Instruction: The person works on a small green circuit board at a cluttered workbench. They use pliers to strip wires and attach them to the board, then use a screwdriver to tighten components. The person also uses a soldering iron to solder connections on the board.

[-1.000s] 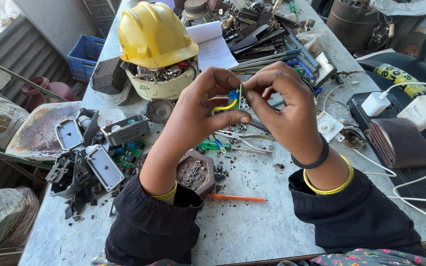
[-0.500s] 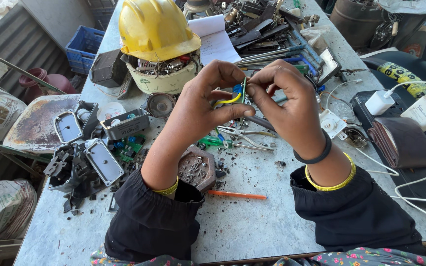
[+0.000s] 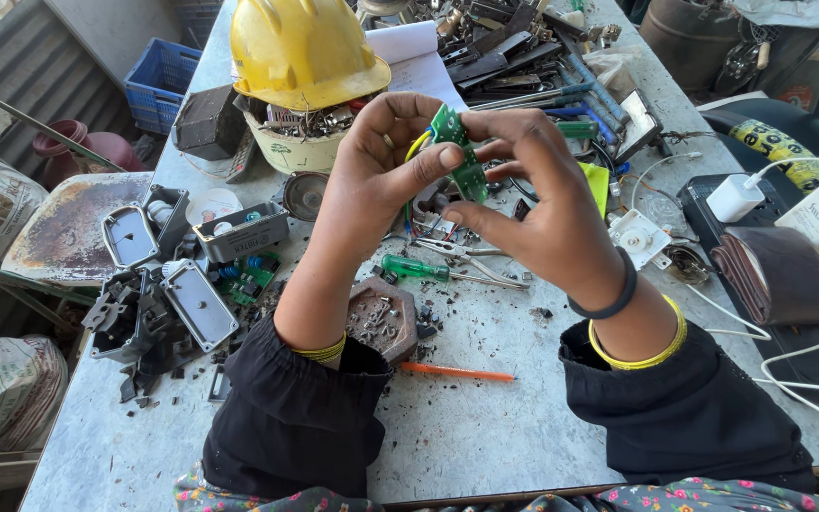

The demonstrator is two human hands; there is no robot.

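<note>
Both my hands hold a small green circuit board (image 3: pixel 460 156) up above the grey table (image 3: pixel 485 427). My left hand (image 3: pixel 386 171) pinches its left side, where yellow and blue wires (image 3: pixel 418 144) curl out. My right hand (image 3: pixel 542 204) grips the board's right and lower edge with thumb and fingers. Below the hands lie a green-handled screwdriver (image 3: pixel 414 268) and pliers (image 3: pixel 476 258). Black sleeves and yellow bangles cover my wrists.
A yellow hard hat (image 3: pixel 300 47) rests on a bowl of scrap at the back. Broken grey casings (image 3: pixel 158 299) lie left. A hexagonal dish of screws (image 3: pixel 381 318), an orange pencil (image 3: pixel 457 373), a brown wallet (image 3: pixel 779 275) and white chargers (image 3: pixel 737 197) lie around.
The circuit board has been turned up between my fingers and now shows its green face. Both hands have lifted a little closer to the camera.
</note>
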